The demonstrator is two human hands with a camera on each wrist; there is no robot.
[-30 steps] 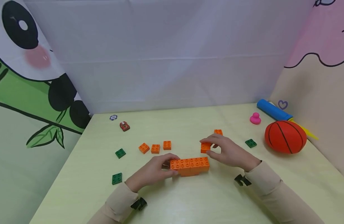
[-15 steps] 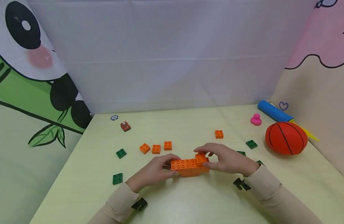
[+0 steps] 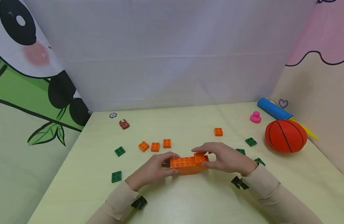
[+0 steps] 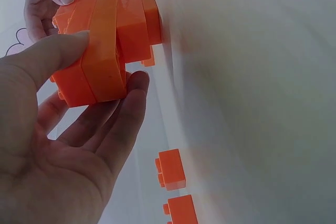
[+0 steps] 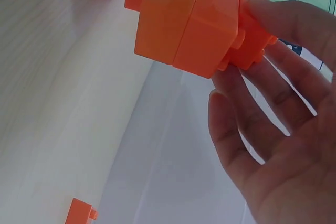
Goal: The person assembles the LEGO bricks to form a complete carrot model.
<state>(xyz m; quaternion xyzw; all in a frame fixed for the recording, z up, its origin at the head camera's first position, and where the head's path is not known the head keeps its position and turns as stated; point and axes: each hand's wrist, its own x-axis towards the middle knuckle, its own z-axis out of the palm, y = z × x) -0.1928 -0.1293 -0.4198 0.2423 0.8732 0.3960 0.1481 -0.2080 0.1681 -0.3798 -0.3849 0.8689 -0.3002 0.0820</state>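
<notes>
A built row of orange toy building bricks (image 3: 185, 166) is raised slightly at its left end by my left hand (image 3: 152, 171), which holds that end between thumb and fingers. In the left wrist view, the thumb lies on one side of the row (image 4: 102, 40), and smaller orange bricks stick out underneath. My right hand (image 3: 227, 158) pinches a single orange building brick (image 3: 199, 159) on top of the row near its right end. The right wrist view shows the thumb against this brick (image 5: 252, 40); whether its studs are fully pressed in cannot be told.
Loose orange bricks (image 3: 155, 147) lie beyond the left hand, and another orange brick (image 3: 218, 132) lies beyond the right. Green bricks (image 3: 116, 176) are scattered both sides. A toy car (image 3: 124, 124), round chip (image 3: 113, 115), pink toy (image 3: 255, 117), blue cylinder (image 3: 274, 109) and toy basketball (image 3: 286, 136) stand farther out.
My right hand has brought the single orange brick left and nearer, from beyond the row onto its top near the right end. The left hand has kept its hold, almost unmoved.
</notes>
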